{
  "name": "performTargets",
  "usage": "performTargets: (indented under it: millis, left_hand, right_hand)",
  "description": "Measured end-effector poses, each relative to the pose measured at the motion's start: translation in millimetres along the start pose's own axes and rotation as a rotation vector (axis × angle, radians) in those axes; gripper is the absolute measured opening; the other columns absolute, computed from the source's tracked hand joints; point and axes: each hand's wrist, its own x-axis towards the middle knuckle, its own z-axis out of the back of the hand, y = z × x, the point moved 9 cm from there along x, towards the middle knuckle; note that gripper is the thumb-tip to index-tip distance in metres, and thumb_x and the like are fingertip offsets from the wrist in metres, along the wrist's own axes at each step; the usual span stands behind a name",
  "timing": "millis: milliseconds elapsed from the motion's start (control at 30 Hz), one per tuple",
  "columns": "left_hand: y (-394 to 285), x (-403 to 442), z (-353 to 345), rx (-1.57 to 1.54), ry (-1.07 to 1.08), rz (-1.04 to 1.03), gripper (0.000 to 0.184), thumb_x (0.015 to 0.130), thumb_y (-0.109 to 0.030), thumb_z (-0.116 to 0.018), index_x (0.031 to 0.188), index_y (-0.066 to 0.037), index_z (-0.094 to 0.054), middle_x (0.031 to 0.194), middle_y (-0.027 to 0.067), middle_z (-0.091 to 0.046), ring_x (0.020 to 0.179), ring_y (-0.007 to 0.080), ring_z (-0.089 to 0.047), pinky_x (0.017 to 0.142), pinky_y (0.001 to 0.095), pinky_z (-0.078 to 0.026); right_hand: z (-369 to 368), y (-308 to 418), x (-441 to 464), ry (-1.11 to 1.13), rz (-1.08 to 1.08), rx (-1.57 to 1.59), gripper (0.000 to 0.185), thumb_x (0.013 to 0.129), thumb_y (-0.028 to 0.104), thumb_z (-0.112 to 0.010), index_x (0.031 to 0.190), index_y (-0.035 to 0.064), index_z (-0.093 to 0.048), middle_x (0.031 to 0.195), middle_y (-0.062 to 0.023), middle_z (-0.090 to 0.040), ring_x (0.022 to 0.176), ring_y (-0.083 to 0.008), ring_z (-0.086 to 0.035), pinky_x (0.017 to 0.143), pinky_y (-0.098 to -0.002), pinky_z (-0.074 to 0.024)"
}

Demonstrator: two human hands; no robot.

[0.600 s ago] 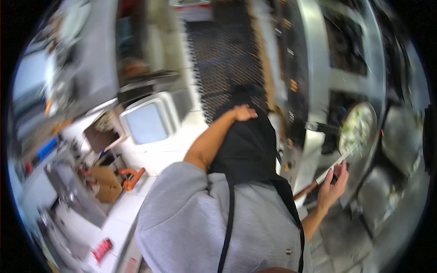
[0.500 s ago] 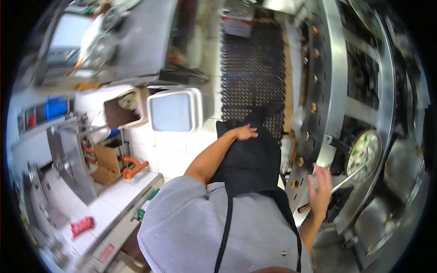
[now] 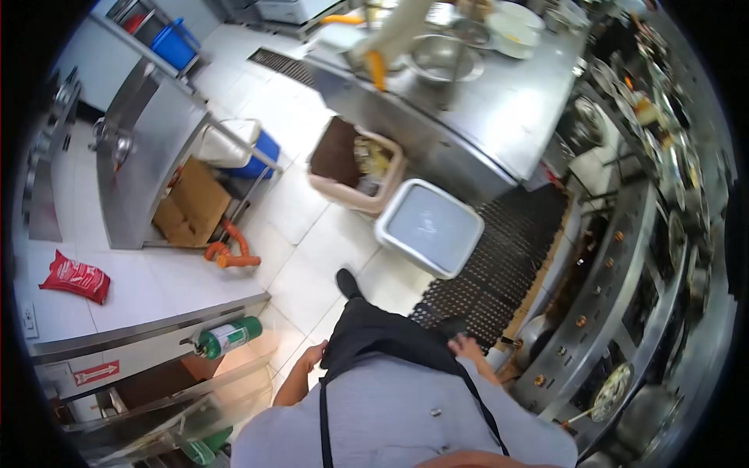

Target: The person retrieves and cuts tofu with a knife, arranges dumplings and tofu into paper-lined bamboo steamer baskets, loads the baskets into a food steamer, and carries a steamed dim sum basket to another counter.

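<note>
My left hand (image 3: 314, 356) hangs beside the black apron (image 3: 382, 331), loosely curled, with nothing visible in it. On the other side of the apron is my right hand (image 3: 466, 349), its fingers apart and empty. A pan of pale food with green bits (image 3: 614, 390) sits on the stove (image 3: 589, 335) at the lower right. A utensil with a thin light handle (image 3: 581, 416) rests in that pan, apart from my right hand.
A lidded white bin (image 3: 433, 226) and an open beige bin (image 3: 331, 193) stand ahead, beside a steel table (image 3: 507, 105) with bowls. Black perforated matting (image 3: 499, 269) lies along the stove. A green cylinder (image 3: 228, 337) and red packet (image 3: 76, 278) are at left.
My body has turned left, away from the stove. My right hand has moved away from the pan and utensil to my side. My left hand has swung from across the apron to its left side.
</note>
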Motion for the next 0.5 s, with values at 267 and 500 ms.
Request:
performTargets:
  millis: [267, 500]
  left_hand:
    - [-53, -25, 182, -0.344, 0.111, -0.029, 0.075, 0.088, -0.062, -0.050, 0.139, -0.008, -0.045, 0.123, 0.0168, -0.057, 0.060, 0.0204, -0.064, 0.044, 0.0226, -0.043]
    - [-313, -52, 487, -0.263, -0.374, -0.551, 0.050, 0.093, -0.031, -0.059, 0.132, 0.000, -0.051, 0.117, 0.0157, -0.062, 0.082, 0.0164, -0.062, 0.069, 0.0317, -0.051]
  right_hand:
    - [47, 324, 133, 0.342, 0.174, -0.036, 0.063, 0.093, 0.054, -0.045, 0.124, -0.0003, -0.057, 0.126, -0.0241, -0.056, 0.119, -0.0376, -0.052, 0.100, -0.0418, -0.0410]
    - [156, 580, 208, 0.423, 0.562, -0.033, 0.043, 0.093, 0.041, -0.053, 0.087, 0.0005, -0.066, 0.085, -0.0207, -0.065, 0.081, -0.0367, -0.061, 0.075, -0.0425, -0.0466]
